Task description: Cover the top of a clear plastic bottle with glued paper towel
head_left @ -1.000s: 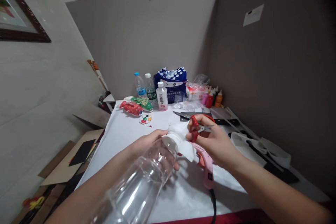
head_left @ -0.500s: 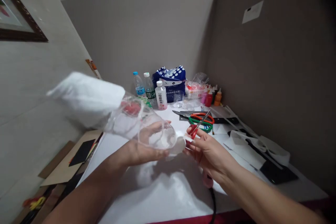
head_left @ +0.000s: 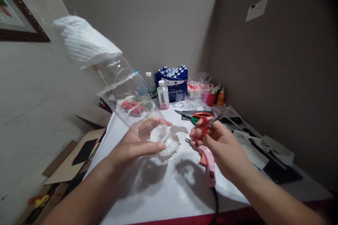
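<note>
My left hand is wrapped round the lower end of a clear plastic tube, which looks built from joined bottle or cup pieces. The tube leans up to the left. A white quilted cloth or paper cover caps its upper end. At the lower end, by my left thumb, there is a round white piece. My right hand is closed on the red handles of small scissors, blades pointing up to the right. Below it on the table lies a pink glue gun with an orange trigger.
Larger scissors with orange and green handles lie behind my right hand. A white-capped bottle, a blue bag and paint bottles stand at the back. White strips lie right; cardboard is at the left edge.
The tube has swung more upright, its covered end rising. My right hand has drawn back to the right with the scissors, away from the white piece, and the glue gun is now more exposed.
</note>
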Tool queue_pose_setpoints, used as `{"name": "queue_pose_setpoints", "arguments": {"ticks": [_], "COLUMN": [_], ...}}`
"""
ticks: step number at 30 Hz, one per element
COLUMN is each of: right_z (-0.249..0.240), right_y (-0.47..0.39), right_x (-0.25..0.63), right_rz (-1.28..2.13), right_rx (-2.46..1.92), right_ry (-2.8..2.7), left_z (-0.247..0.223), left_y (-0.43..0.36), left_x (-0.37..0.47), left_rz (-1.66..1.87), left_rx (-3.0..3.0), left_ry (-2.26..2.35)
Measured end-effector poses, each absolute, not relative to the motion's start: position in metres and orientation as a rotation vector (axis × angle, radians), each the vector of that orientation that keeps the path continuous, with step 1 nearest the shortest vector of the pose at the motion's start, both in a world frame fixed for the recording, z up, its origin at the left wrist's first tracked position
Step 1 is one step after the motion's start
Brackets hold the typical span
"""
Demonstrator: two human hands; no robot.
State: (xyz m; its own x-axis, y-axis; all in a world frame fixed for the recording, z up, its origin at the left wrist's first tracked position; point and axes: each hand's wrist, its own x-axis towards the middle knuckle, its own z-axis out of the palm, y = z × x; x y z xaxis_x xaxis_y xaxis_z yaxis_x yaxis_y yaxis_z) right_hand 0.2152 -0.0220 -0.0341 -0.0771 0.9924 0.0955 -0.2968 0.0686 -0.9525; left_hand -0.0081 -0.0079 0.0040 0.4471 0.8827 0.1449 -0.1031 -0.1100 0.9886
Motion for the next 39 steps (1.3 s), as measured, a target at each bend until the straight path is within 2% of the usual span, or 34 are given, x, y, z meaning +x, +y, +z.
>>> {"name": "queue_pose_setpoints", "arguments": {"ticks": [10, 19, 27, 32, 39], "right_z": [-0.010, -0.014, -0.033, -0.047, -0.038], "right_y": [-0.025, -0.033, -0.045, -0.048, -0.055], "right_x": [0.186, 0.187, 0.205, 0.233, 0.236], "right_rz": [1.299, 1.204, 1.325, 1.140, 0.733], "right_rx": [-0.759, -0.766, -0.844, -1.113, -1.363], "right_ry": [-1.147, -1.202, -1.367, -1.794, -2.290], "left_z": [-0.002, 0.001, 0.009, 0.016, 0.006], "left_y": [-0.006, -0.003, -0.006, -0.005, -0.001], "left_x": [-0.004, -0.006, -0.006, -0.006, -0.008], "left_rz": [0.959, 0.974, 1.053, 1.105, 1.103], "left_rx": [1.320, 1.324, 1.266, 1.206, 1.251], "left_ry": [0.819, 0.851, 0.841, 0.890, 0.946]}}
